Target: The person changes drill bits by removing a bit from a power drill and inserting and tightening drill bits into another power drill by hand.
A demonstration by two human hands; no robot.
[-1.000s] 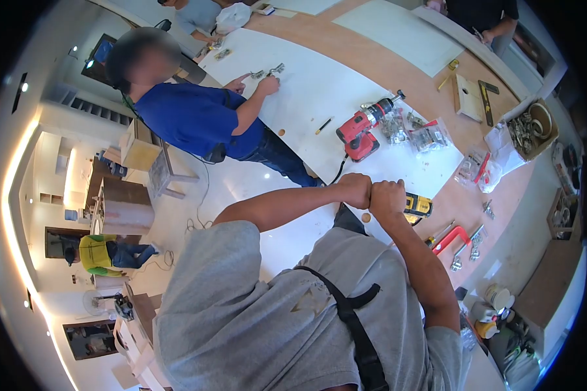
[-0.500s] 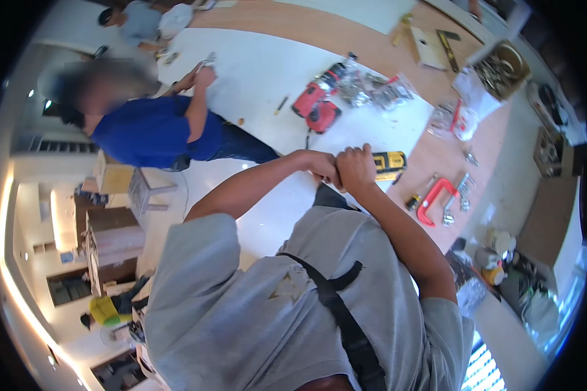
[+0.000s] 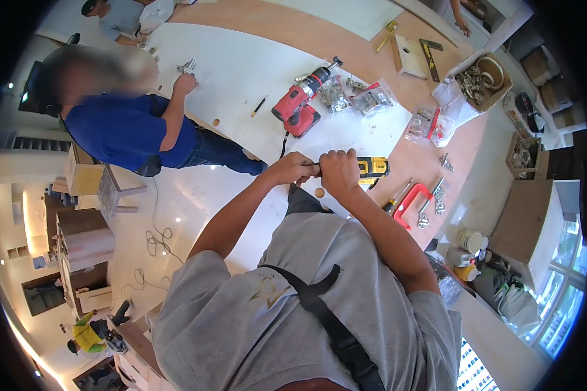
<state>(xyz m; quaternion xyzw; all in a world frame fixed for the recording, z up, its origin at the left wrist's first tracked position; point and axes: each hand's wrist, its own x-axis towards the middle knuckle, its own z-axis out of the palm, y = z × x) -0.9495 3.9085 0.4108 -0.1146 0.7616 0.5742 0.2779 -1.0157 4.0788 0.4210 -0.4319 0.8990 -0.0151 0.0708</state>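
Note:
My right hand (image 3: 340, 172) is wrapped round a yellow and black power tool (image 3: 374, 168), whose yellow end sticks out to the right; the rest is hidden by the fingers. Just to the left, my left hand (image 3: 295, 169) is closed in a pinch beside the right fist, at a small dark part that I cannot make out. Both hands are over the near edge of the white board (image 3: 235, 78). Beyond them a red and black cordless drill (image 3: 300, 101) stands on the board. A round hole (image 3: 319, 193) shows just below the hands.
To the right lie a red clamp (image 3: 411, 205), a screwdriver (image 3: 396, 197) and metal hinges (image 3: 440, 195). Plastic bags of hardware (image 3: 374, 98) and a box of metal parts (image 3: 482, 81) sit farther off. A co-worker in a blue shirt (image 3: 120, 130) handles a metal fitting (image 3: 186, 66) at left.
My view has shifted, so the bench things sit farther left in the picture. My hands keep their hold near the yellow tool. The co-worker's metal fitting now rests nearer the board, by one hand.

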